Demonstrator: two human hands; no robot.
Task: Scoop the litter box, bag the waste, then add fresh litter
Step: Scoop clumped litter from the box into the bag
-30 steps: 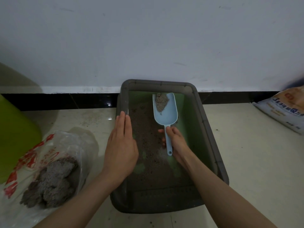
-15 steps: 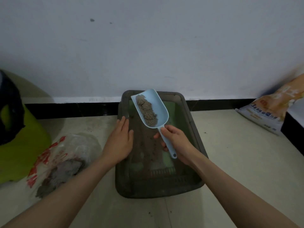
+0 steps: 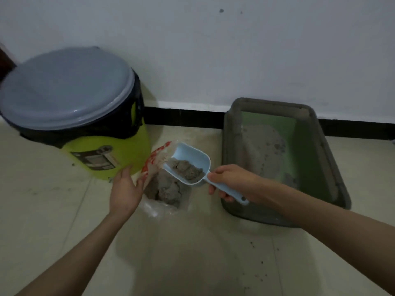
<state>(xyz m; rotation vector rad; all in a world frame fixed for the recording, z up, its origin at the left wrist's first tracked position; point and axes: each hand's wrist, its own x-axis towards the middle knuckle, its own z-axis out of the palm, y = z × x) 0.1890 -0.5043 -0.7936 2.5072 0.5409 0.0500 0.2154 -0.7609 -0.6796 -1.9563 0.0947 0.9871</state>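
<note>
No legible text (prints blurred)

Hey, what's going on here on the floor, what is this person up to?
A person is cleaning out a litter box. The right hand grips a light blue scoop loaded with a grey clump, held over a clear plastic bag that already holds several clumps. The left hand holds the bag's mouth open. The bag sits between a green bin with a grey lid and the litter box, which still has some litter in it.

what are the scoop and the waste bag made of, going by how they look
Scoop: likely rigid moulded plastic, pale blue, smooth matt, one piece with its handle. Waste bag: thin clear plastic film with red print; it crinkles, and the clumps show through.
</note>
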